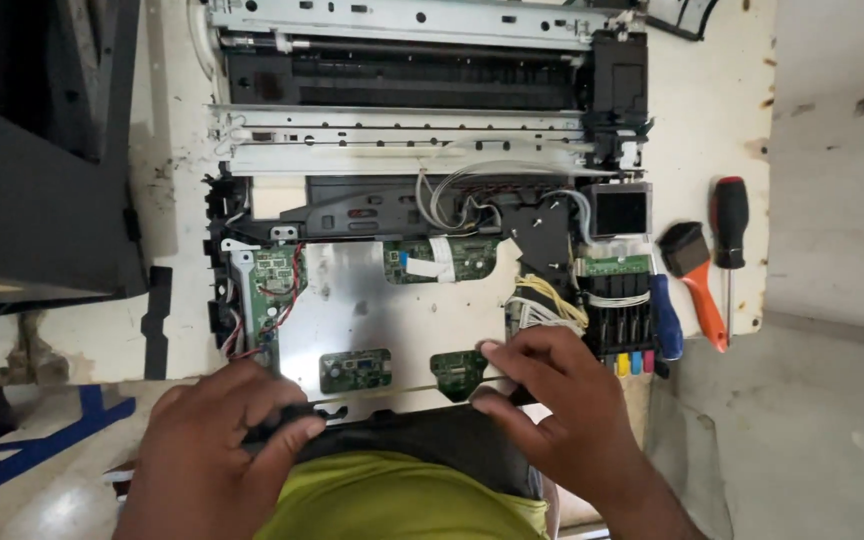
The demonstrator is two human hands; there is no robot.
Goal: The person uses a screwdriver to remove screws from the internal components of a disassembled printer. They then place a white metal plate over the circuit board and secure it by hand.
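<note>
Gripped near edge of printer (402, 300), left hand (214, 440) and right hand (552, 400) curled shut; risked snagging wires (552, 300).

Opened-up inkjet printer chassis (402, 300) with covers off, lying flat on the white worktop (742, 110), near edge right at the body. Bare silver metal base plate (392, 310) in the middle, small green circuit boards (355, 369) dotted on it, one taller green board (274, 280) at the left with red wires. White ribbon cable (432, 262) up top. Long metal rails (402, 130) and black carriage (620, 85) across the far side. Block of black ink tanks (622, 320) with coloured caps at the right.
</note>
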